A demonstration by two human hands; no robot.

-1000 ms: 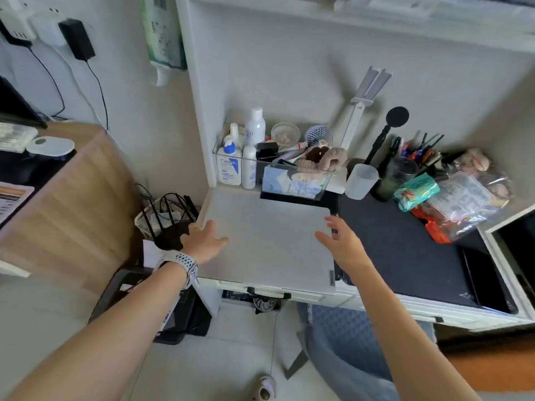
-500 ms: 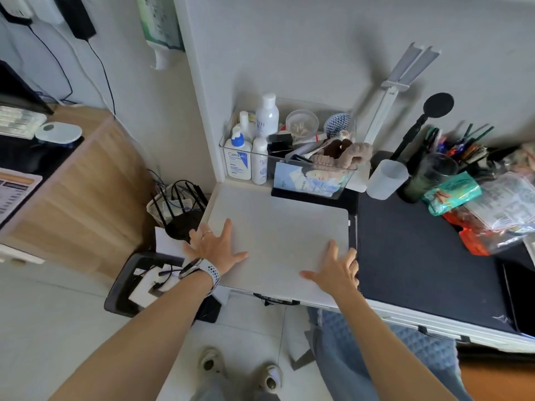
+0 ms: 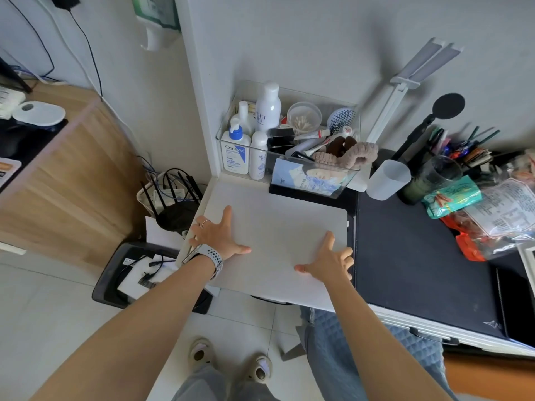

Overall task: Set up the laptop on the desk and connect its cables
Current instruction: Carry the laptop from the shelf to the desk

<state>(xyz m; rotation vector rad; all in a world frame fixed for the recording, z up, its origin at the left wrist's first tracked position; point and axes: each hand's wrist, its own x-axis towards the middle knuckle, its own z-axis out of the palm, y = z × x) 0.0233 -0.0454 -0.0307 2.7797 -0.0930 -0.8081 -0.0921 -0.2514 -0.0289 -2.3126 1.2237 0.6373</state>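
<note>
A closed grey laptop [image 3: 278,241] lies flat at the left end of the worktop [image 3: 419,256], in the middle of the frame, with its near edge jutting past the worktop's front edge. Both hands rest on its lid with fingers spread, neither grip closed around anything. The left hand [image 3: 217,237] lies at the laptop's left edge, thumb pointing toward frame centre, a watch [image 3: 212,256] on the wrist and rings on two fingers. The right hand [image 3: 328,263] sits near the laptop's lower right corner, its outer fingers reaching over the right edge where the lid meets a dark desk mat [image 3: 419,256]; whether they curl under that edge cannot be told. Just beyond the laptop's far edge stands a clear organiser [image 3: 344,180] holding bottles and toiletries, and a translucent cup [image 3: 388,179] stands to its right. On the floor at left of the worktop sit a black router [image 3: 173,209] and a dark tray of cables [image 3: 130,273].
</note>
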